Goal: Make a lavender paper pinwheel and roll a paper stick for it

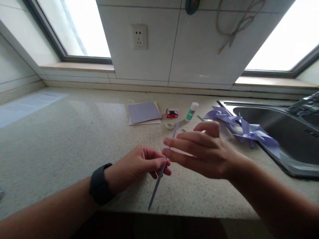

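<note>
A thin purple paper strip (156,189), narrow like a stick, slants across the space between my hands above the counter's front edge. My left hand (139,164), with a dark watch at the wrist, pinches it near the middle between thumb and fingers. Higher up on the strip, the fingertips of my right hand (204,149) press against it; those fingers are nearly straight, and its thumb is hidden behind them. Beyond my hands lie a small roll of tape (169,126), a red box (171,114) and an upright glue stick (191,112) with a white cap.
Purple paper sheets (144,112) are stacked at the back middle. To the right, purple paper pinwheels (251,132) lie at the rim of a steel sink (286,167). A printed sheet (27,104) rests at the far left. A green stick (200,118) lies beside the glue.
</note>
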Action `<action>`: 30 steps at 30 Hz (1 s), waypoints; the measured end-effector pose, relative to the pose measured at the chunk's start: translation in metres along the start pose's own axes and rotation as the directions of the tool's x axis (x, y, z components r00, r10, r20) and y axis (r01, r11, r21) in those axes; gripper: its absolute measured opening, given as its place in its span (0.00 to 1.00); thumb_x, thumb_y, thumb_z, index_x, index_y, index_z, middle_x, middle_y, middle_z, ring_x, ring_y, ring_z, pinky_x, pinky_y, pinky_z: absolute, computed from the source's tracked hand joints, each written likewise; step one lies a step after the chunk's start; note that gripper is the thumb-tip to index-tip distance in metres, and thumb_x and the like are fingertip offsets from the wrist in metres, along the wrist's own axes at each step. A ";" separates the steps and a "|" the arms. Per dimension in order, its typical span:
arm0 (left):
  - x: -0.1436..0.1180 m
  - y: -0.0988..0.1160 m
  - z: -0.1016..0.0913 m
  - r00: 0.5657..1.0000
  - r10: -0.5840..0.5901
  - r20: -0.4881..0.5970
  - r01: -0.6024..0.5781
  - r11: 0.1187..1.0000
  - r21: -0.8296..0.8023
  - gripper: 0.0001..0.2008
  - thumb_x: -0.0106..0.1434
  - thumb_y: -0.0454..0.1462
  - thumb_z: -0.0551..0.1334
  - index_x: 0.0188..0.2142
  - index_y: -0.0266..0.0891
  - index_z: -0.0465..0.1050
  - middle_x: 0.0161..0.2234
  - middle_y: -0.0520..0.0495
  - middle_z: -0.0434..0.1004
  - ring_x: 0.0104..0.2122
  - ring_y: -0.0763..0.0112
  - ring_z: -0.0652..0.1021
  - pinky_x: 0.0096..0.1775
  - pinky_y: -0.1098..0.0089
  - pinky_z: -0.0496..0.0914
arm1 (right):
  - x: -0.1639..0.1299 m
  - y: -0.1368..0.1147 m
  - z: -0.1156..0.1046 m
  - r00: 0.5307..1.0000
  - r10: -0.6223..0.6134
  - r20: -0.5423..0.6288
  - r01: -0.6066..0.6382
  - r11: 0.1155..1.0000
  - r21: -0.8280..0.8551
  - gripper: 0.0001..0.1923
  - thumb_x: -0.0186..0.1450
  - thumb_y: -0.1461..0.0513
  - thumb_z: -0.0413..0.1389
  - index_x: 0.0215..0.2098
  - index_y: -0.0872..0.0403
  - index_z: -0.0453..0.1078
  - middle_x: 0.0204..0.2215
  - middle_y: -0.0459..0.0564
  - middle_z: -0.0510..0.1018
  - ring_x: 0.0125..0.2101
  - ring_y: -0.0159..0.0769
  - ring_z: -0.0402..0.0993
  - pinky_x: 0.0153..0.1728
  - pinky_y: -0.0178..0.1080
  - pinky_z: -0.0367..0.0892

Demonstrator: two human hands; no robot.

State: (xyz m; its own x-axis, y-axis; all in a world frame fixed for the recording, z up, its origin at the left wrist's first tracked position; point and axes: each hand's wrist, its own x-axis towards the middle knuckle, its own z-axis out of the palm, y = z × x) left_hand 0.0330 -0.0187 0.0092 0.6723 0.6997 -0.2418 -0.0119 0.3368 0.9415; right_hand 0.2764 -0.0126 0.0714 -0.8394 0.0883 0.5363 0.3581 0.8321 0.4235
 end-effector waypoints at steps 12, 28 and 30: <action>0.006 -0.004 -0.004 0.967 0.044 -0.250 -0.100 0.971 -0.216 0.11 0.60 0.43 0.72 0.35 0.36 0.81 0.32 0.45 0.84 0.31 0.73 0.78 0.35 0.73 0.70 | -0.032 0.057 0.073 0.737 0.574 0.357 -0.647 0.752 0.127 0.15 0.67 0.69 0.55 0.50 0.54 0.74 0.46 0.57 0.81 0.48 0.45 0.76 0.49 0.49 0.70; 0.006 -0.009 0.001 0.965 0.167 -0.202 -0.177 0.984 -0.031 0.12 0.66 0.46 0.68 0.39 0.39 0.82 0.34 0.46 0.84 0.34 0.70 0.78 0.36 0.72 0.69 | 0.014 -0.013 0.051 0.554 0.492 0.672 -0.704 -0.153 0.693 0.12 0.68 0.55 0.61 0.41 0.56 0.72 0.26 0.45 0.77 0.27 0.30 0.72 0.24 0.32 0.63; 0.005 -0.009 0.001 0.967 0.172 -0.188 -0.172 0.985 0.013 0.13 0.66 0.46 0.67 0.39 0.39 0.82 0.35 0.46 0.84 0.34 0.69 0.79 0.36 0.72 0.69 | 0.013 -0.011 0.053 0.576 0.450 0.682 -0.680 -0.200 0.706 0.13 0.66 0.54 0.62 0.40 0.56 0.73 0.27 0.46 0.77 0.27 0.30 0.72 0.26 0.32 0.64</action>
State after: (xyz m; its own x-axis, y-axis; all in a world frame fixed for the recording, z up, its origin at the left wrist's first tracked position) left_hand 0.0376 -0.0186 -0.0001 0.5090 0.8529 -0.1163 -0.1178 0.2029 0.9721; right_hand 0.2396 0.0083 0.0351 -0.6012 0.7991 0.0016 0.2103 0.1601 -0.9644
